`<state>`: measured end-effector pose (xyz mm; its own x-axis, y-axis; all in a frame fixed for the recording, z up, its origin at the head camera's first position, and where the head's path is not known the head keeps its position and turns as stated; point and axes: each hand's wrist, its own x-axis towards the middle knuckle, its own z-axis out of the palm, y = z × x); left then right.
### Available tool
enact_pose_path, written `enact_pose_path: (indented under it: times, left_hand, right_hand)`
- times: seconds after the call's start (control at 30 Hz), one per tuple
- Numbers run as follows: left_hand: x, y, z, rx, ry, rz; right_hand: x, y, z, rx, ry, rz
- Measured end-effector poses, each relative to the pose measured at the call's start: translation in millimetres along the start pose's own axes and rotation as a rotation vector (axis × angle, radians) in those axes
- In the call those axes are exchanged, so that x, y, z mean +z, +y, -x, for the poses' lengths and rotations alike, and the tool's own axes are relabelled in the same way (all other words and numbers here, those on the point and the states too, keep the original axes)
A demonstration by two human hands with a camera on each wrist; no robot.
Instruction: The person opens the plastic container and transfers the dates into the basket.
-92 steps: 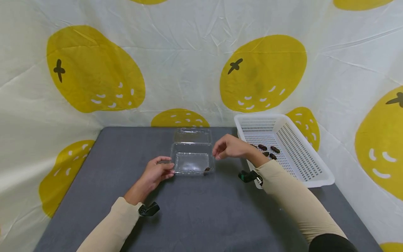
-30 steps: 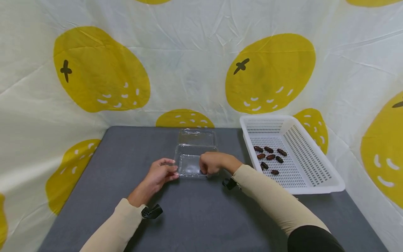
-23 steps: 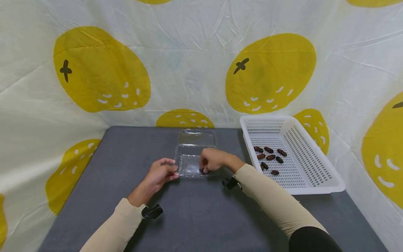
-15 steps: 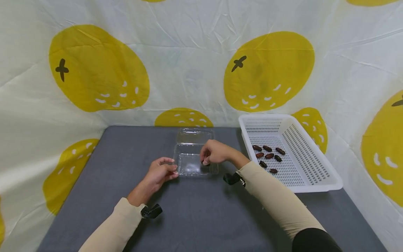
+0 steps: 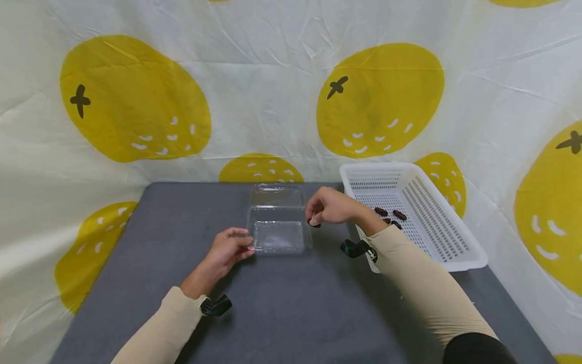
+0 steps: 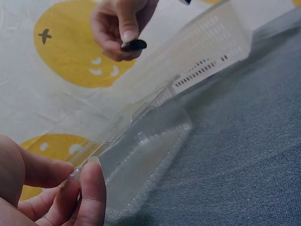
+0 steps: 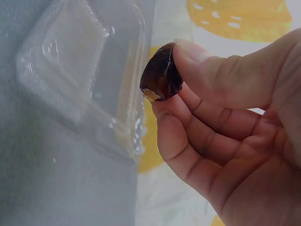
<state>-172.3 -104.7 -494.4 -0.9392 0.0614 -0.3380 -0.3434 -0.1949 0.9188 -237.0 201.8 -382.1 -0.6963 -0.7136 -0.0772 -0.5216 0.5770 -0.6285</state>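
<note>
My right hand [image 5: 335,207] pinches a dark brown date [image 7: 162,75] between thumb and fingers. It is held up just beyond the right edge of a clear plastic clamshell box [image 5: 277,234]. The date's pale stem end shows in the right wrist view. My left hand [image 5: 227,247] grips the near left rim of the box between thumb and fingers. The lid [image 5: 278,195] of the box lies folded back on the far side. In the left wrist view the same date [image 6: 135,45] sticks out from the right hand's fingertips.
A white perforated plastic basket [image 5: 438,222] stands at the table's right side. Several dates [image 5: 399,215] lie in it, partly hidden behind my right forearm. The grey table [image 5: 273,313] meets a fruit-patterned cloth [image 5: 268,106] at the back.
About three seconds ago a date lay in the box's near right corner. My right hand reached in, took it and has lifted it out to the right. The left hand stays on the rim.
</note>
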Motion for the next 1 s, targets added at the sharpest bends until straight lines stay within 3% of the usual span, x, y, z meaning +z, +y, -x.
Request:
enact_pose_path:
  times: [0.33, 0.7, 0.83, 1.0]
  left_hand:
    - [0.4, 0.8, 1.1, -0.013, -0.010, 0.012]
    - [0.8, 2.7, 2.8, 0.005, -0.031, -0.056]
    - [0.4, 3.1, 2.9, 0.006, -0.035, -0.066]
    - [-0.4, 4.1, 2.3, -0.001, -0.040, -0.085]
  right_hand:
    - [-20.1, 15.2, 34.7, 0.074, 0.076, -0.006]
    - [-44.0, 32.6, 80.0, 0.284, 0.117, -0.099]
    - [-50.0, 45.7, 94.1, 0.281, 0.141, -0.125]
    - [-55.5, 61.5, 110.5, 0.234, 0.191, -0.027]
